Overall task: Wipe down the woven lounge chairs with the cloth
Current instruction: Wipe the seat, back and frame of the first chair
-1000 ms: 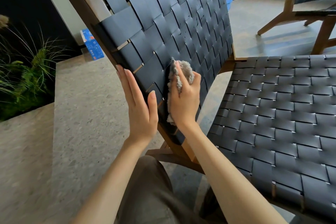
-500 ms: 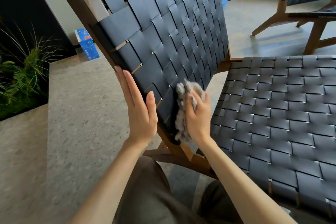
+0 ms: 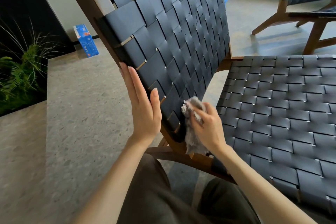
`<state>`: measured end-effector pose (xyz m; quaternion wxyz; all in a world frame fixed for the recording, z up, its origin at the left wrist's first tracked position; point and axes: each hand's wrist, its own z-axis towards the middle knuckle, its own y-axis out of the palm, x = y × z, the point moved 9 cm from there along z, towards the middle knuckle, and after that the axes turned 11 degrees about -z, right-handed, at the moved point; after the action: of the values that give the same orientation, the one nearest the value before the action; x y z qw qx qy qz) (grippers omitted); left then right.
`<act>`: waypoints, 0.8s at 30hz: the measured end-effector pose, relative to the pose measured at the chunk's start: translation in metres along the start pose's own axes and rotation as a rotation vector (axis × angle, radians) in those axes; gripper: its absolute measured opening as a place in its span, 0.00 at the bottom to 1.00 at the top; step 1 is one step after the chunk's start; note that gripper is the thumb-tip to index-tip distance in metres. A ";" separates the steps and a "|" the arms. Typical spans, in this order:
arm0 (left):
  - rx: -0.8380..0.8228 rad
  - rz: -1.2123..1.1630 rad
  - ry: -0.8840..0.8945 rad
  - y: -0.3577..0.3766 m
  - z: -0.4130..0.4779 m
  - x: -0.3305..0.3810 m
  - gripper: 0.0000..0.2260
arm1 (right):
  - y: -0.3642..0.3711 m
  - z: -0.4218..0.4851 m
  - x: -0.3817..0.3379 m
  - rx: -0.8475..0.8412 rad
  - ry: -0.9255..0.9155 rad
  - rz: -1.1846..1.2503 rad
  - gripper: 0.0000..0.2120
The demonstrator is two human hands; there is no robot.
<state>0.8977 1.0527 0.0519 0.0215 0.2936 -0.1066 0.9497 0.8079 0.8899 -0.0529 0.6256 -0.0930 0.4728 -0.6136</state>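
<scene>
Right hand (image 3: pixel 207 125): fingers curled, bunching cloth (image 3: pixel 195 143) against backrest (image 3: pixel 172 42) base.
Left hand (image 3: pixel 143 111): flat, bracing backrest edge.
Risk: bunched cloth may skip weave gaps.

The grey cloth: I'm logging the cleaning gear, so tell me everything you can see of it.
The cloth is a small grey rag, fluffy like microfibre, bunched rather than folded. The right hand holds it, fingers curled over its middle, pressing it against the bottom of the dark woven backrest near the seat. A tuft sticks out above the fingers, and its loose lower end hangs down over the brown wooden frame. Whether it is damp cannot be told.
</scene>
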 end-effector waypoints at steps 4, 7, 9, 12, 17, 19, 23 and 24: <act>-0.021 0.007 0.001 -0.001 0.000 0.000 0.27 | -0.016 0.057 -0.013 0.116 0.170 0.280 0.16; -0.012 0.007 -0.001 0.001 0.000 0.002 0.27 | 0.013 0.057 -0.029 0.030 0.151 0.254 0.19; -0.001 0.005 0.001 0.001 -0.001 0.003 0.26 | 0.018 0.032 -0.027 0.045 0.137 0.175 0.20; 0.010 0.010 -0.002 0.002 0.000 0.002 0.26 | 0.017 -0.004 -0.018 -0.021 0.063 0.030 0.17; 0.014 0.009 0.004 0.001 0.000 0.005 0.26 | -0.008 0.013 -0.013 -0.055 -0.061 -0.086 0.19; 0.010 0.007 0.004 0.001 0.000 0.005 0.26 | -0.011 0.033 -0.015 -0.002 0.022 0.005 0.20; 0.012 0.014 -0.005 0.001 0.000 0.004 0.26 | 0.017 0.022 -0.020 -0.023 0.080 -0.024 0.17; 0.014 0.017 -0.006 0.001 0.000 0.004 0.25 | 0.022 0.013 -0.015 -0.037 0.070 -0.051 0.17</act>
<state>0.8941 1.0519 0.0540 0.0111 0.2955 -0.1026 0.9497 0.8350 0.9015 -0.0547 0.5910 -0.0954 0.5030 -0.6234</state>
